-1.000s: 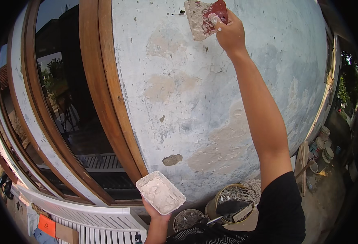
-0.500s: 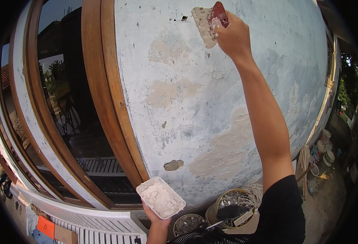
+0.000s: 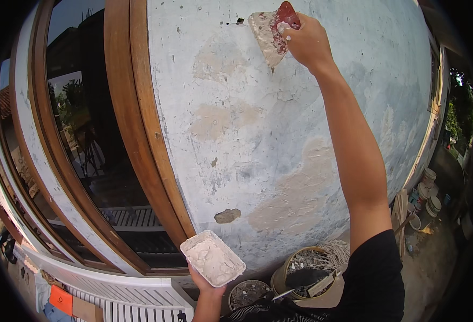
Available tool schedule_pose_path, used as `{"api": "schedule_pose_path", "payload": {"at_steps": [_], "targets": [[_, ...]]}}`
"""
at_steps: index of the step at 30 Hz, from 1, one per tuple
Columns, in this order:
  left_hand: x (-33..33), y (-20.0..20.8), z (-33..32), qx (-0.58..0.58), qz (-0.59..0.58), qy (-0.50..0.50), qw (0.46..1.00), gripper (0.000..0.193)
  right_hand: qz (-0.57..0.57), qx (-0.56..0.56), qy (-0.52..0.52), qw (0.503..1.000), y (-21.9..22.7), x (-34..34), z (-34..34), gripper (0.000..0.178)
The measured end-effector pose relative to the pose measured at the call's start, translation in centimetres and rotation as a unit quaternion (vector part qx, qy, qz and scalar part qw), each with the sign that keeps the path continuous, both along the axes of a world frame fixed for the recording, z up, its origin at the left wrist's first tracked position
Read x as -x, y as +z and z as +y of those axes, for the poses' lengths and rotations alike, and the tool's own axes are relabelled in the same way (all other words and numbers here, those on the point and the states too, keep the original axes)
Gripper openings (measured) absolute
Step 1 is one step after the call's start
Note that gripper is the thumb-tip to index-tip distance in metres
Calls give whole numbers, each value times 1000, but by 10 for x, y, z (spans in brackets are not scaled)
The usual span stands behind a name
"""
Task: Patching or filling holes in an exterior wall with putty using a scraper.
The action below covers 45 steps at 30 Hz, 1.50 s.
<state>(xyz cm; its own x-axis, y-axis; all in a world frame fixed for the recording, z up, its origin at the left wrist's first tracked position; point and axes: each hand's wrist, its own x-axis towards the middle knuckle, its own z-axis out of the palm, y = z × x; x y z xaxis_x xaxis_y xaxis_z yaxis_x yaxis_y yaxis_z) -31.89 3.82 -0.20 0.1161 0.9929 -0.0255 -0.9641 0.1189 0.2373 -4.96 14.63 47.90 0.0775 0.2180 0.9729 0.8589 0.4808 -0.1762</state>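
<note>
High on the pale blue, patchy wall (image 3: 301, 123), my right hand (image 3: 307, 42) grips a putty knife (image 3: 268, 40) by its dark red handle. Beige paste coats its wide blade, which lies against or very near the wall, just right of a small dark hole (image 3: 240, 21). Some paste sticks to my thumb. Down by the window frame's lower corner, my left hand (image 3: 207, 282) holds up a small white rectangular tub (image 3: 213, 258) of beige putty, fingers mostly hidden beneath it. Dried beige patches (image 3: 295, 193) and a bare grey chip (image 3: 228, 216) mark the wall below the knife.
At left stands a window with a brown wooden frame (image 3: 140, 123) and dark glass. A white slatted bench (image 3: 134, 295) runs beneath it, with an orange box (image 3: 61, 299). Two pots of rubble (image 3: 250, 295) sit at the wall's foot. Several buckets (image 3: 434, 205) and planks (image 3: 400, 225) are at right.
The putty knife has shifted slightly left and tilted a little on the wall. My left hand still holds the tub in nearly the same place.
</note>
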Motion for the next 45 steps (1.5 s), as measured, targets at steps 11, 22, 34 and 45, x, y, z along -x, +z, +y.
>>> {"api": "schedule_pose_path", "payload": {"at_steps": [11, 22, 34, 45], "targets": [[4, -3, -1, 7, -2, 12, 1000, 63, -21, -16, -52, 998, 9, 3, -1, 21], [2, -5, -1, 5, 1, 15, 1000, 63, -7, 39, -39, 998, 7, 7, -6, 23], [4, -3, -2, 14, -2, 18, 1000, 60, -28, -21, -101, 994, 1, 15, 10, 24], [4, 2, -3, 12, -13, 22, 1000, 59, -4, -20, -23, 1000, 3, 11, -3, 24]]}}
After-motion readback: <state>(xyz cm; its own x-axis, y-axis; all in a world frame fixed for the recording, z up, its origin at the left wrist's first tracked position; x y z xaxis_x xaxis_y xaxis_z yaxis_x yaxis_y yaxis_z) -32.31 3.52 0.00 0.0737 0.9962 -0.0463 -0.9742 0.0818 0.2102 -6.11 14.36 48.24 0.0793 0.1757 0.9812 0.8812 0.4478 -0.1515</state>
